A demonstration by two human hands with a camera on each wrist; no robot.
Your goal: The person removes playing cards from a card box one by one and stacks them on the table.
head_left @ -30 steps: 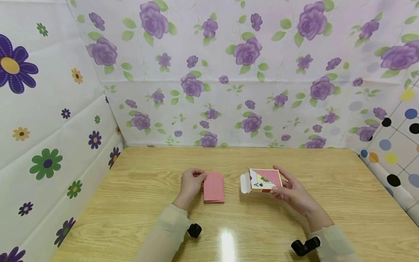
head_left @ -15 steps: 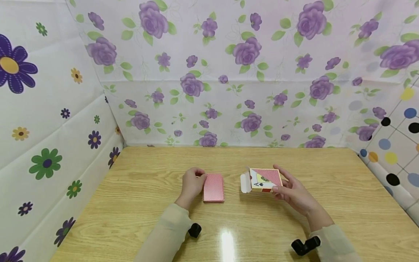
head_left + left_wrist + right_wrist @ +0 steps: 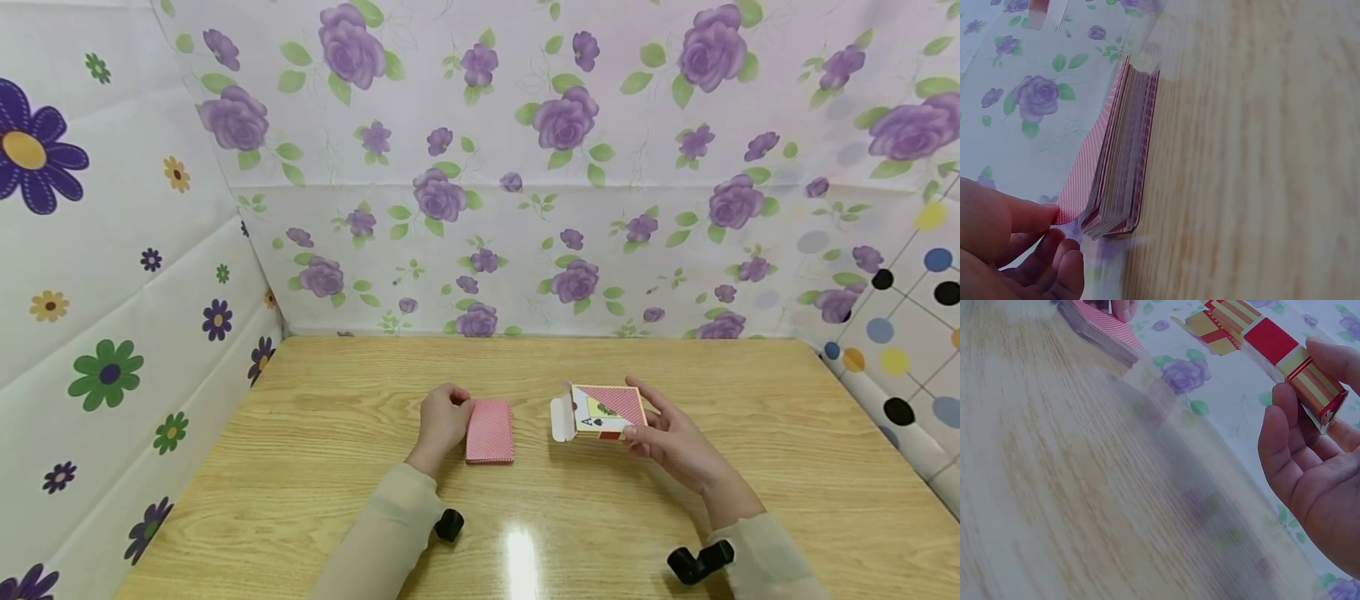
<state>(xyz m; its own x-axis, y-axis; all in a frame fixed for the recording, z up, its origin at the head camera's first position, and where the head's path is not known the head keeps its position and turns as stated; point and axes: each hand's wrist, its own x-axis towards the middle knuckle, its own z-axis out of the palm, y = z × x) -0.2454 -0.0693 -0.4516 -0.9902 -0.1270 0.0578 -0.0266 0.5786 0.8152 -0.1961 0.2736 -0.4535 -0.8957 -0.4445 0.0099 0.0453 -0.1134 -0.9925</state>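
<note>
A deck of red-backed playing cards (image 3: pixel 490 433) lies face down on the table. At its far left corner is my left hand (image 3: pixel 444 421). In the left wrist view, my thumb and finger pinch the corner of the top card (image 3: pixel 1082 181), which bends up from the stack. To the right, my right hand (image 3: pixel 675 442) grips the closed end of a card box (image 3: pixel 611 411) between thumb and fingers. The box has a red pattern and an ace of spades on its face. Its flap (image 3: pixel 560 420) hangs open toward the deck. In the right wrist view, the box's red and yellow side (image 3: pixel 1269 344) shows.
The wooden table (image 3: pixel 360 367) runs back to a purple-flowered cloth (image 3: pixel 510 250). Another flowered cloth (image 3: pixel 135 292) borders the left side, and a dotted cloth (image 3: pixel 900 367) the right. Black wrist mounts (image 3: pixel 699 563) stick out near the sleeves.
My left hand has shifted slightly right at the deck's corner. The deck's top edge looks neater and a little lower. My right hand and the box have stayed in place.
</note>
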